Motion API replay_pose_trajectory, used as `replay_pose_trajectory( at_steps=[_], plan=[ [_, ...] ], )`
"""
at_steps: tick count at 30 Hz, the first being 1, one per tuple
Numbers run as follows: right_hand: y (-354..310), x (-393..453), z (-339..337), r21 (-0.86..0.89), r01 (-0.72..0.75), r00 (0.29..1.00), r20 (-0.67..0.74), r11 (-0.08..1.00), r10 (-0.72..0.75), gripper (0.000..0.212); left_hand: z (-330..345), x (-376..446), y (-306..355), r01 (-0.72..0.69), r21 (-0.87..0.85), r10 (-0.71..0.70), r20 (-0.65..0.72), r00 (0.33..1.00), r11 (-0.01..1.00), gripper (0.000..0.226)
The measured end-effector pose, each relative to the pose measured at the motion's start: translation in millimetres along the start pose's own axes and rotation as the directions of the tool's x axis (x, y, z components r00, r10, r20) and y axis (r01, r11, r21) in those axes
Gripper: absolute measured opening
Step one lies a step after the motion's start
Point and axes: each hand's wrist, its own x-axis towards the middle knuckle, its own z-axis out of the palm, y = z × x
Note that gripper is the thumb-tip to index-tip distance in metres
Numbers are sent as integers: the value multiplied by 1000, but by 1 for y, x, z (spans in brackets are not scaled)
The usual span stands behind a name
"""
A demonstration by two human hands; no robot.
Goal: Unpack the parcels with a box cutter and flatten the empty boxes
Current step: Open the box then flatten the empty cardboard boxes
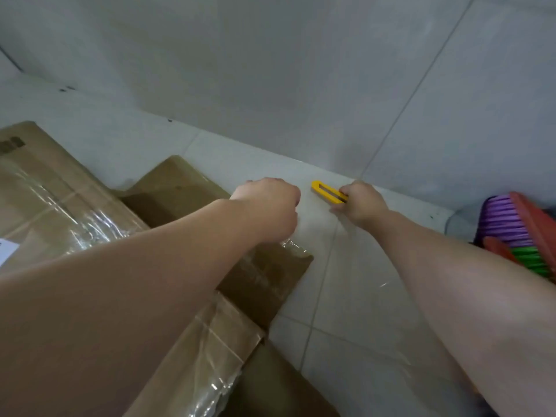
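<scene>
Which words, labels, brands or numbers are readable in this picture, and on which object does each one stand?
None can be read.
Dark printed marks on the large cardboard box, at its far left corner: too blurred to read.
White paper label on the same box: cut off by the frame edge, no text visible.

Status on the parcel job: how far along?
Partly done. One cardboard box by the wall stands open, flaps up. In hand: the right hand grips the yellow box cutter over the floor tiles; the left hand is curled above a loose flap. Left: the large taped box looks sealed; no box looks fully flattened.
</scene>
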Motion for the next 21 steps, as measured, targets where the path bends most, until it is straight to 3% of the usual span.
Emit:
replay_pose_trajectory(
  at_steps=[10, 14, 18, 21],
  plan=[
    [-9, 16, 7, 24, -65, 997, 47, 998, 64, 27, -10, -14, -19, 3, -32, -4, -46, 999, 999, 30],
    [-39, 20, -4, 283, -86, 994, -34, 955, 100, 38, -34, -38, -34, -5, -70, -6, -156, 988, 998, 31],
    [-124, 22, -42, 471, 153, 973, -224, 869, -50, 31, -68, -94, -74, 65, -121, -94, -255, 962, 991, 20],
    [-202, -3, -75, 484, 331, 932, -303, 810, -200, 28, -80, -157, -112, 114, -99, -135, -245, 960, 989, 15]
  ],
)
